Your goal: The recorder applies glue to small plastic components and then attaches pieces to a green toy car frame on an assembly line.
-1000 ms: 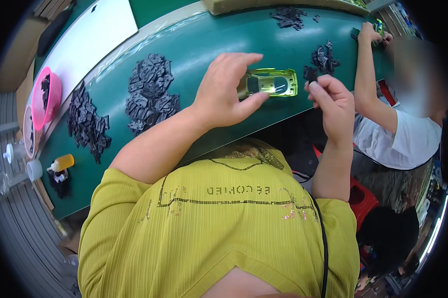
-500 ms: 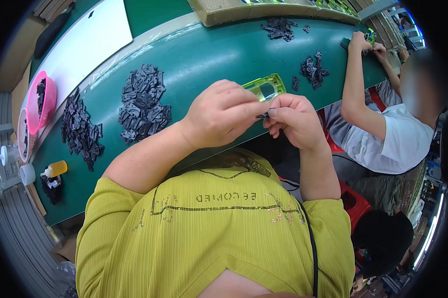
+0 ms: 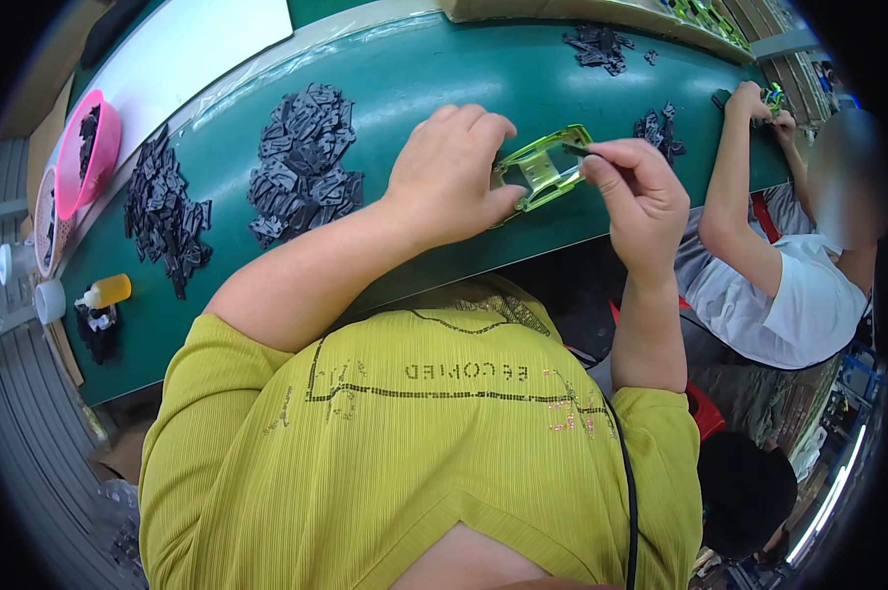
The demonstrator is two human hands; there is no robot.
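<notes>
My left hand [image 3: 449, 172] grips the near-left end of a bright green, see-through-centred plastic frame [image 3: 539, 170], thumb on one side and fingers on the other. The frame is tilted just above the green table. At its right end, my right hand [image 3: 646, 202] pinches a small black plastic piece [image 3: 575, 149] between thumb and index finger, held over the frame's opening. Whether the piece touches the frame I cannot tell. To the left of my left hand lies a large pile of dark grey plastic pieces [image 3: 306, 167], with a second pile of black pieces [image 3: 166, 211] beyond it.
Far left stand a pink basket [image 3: 105, 157] of black pieces and a yellow bottle [image 3: 110, 291]. A white board [image 3: 183, 59] lies behind. Smaller black piles [image 3: 599, 47] sit at the back right. A co-worker in a white shirt [image 3: 749, 285] handles a green part at right.
My hands have drawn apart and the view has shifted. The frame is now more fully visible, held at its left end. The black piece has moved over the frame's right end.
</notes>
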